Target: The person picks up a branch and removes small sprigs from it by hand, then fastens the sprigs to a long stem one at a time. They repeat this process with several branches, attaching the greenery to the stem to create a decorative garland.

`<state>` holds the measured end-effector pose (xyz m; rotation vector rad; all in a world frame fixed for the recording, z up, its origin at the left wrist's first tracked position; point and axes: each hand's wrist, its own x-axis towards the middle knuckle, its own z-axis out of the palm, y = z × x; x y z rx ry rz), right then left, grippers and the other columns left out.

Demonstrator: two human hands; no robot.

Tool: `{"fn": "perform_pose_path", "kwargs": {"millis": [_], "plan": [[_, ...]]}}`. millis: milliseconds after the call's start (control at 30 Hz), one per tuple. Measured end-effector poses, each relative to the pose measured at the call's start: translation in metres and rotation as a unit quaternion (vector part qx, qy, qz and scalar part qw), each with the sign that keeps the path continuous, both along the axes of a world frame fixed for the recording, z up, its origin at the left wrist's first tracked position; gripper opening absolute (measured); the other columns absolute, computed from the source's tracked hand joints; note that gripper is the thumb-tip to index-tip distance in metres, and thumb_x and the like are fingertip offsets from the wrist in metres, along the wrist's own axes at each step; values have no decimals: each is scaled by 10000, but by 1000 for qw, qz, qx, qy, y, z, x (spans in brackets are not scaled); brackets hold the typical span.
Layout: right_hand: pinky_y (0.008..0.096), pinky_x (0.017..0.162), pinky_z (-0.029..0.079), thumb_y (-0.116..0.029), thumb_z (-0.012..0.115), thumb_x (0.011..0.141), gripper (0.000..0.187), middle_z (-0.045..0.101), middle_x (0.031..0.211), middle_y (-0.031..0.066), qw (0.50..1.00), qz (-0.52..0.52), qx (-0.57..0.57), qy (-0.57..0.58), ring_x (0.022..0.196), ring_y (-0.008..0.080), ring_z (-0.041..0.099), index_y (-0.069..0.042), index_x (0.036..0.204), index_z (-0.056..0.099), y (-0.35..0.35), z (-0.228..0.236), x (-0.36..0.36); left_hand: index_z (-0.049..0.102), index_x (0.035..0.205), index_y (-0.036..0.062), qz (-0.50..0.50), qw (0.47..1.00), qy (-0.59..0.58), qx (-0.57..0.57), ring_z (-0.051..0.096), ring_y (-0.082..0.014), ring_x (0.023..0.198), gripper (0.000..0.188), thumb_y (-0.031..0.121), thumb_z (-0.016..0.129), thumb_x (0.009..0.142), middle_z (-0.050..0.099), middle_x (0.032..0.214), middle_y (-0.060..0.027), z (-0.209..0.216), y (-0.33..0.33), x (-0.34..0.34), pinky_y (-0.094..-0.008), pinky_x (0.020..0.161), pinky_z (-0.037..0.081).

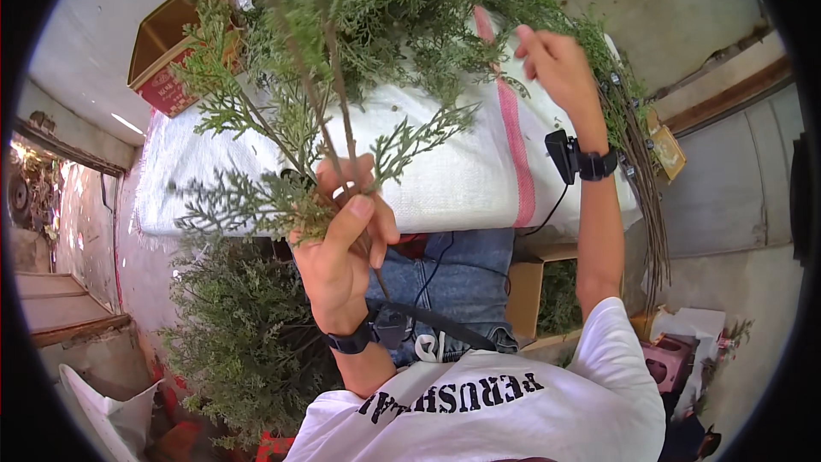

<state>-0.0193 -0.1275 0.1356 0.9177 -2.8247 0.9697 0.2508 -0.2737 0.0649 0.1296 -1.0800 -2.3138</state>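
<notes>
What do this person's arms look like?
The sleeves are short and white. The left grip and right grip are gloveless. A black left wristband and black right wristband each carry a black device; a thin black cable hangs from the right device.

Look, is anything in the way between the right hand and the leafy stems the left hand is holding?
Only loose conifer sprigs, lying on the white woven sheet between the right hand and the conifer stems in the left hand. I can't tell how high they stick up. Nothing else visible blocks it.
</notes>
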Motion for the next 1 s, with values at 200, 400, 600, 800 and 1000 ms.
{"fn": "perform_pose_path", "kwargs": {"millis": [200,400,600,800,1000], "plan": [[301,632,538,-521,694,906,495,708,652,37,983,-66,165,-42,618,183,698,-32,884,766,-6,-23,-9,588,1221,-23,62,984,-20,164,525,-147,544,327,23,686,913,637,925,-118,9,24,8,-247,354,359],[297,630,536,-368,745,897,347,728,687,68,981,-70,45,174,616,170,707,-25,945,768,13,-30,-7,605,1236,45,36,994,-89,57,483,-121,506,324,99,694,929,645,1070,-111,28,25,16,-236,357,320],[278,599,513,-171,747,903,202,749,768,97,957,-131,-129,223,610,103,673,-5,1019,759,41,16,20,581,1141,32,50,989,-40,133,581,-157,674,335,-63,718,851,622,1084,-137,33,33,13,-254,417,384],[260,584,507,-163,692,973,269,781,949,103,931,-180,-248,200,612,91,642,39,1150,685,39,23,39,582,1142,53,87,983,-37,155,602,-154,803,370,-76,715,822,622,1085,-121,29,34,24,-233,434,358],[242,626,527,-155,628,1012,241,758,1077,147,908,-71,-408,67,696,129,676,0,1195,612,47,39,50,582,1083,82,93,971,-49,212,574,-121,785,352,-50,746,801,616,1076,-98,25,31,21,-224,439,318]]}}
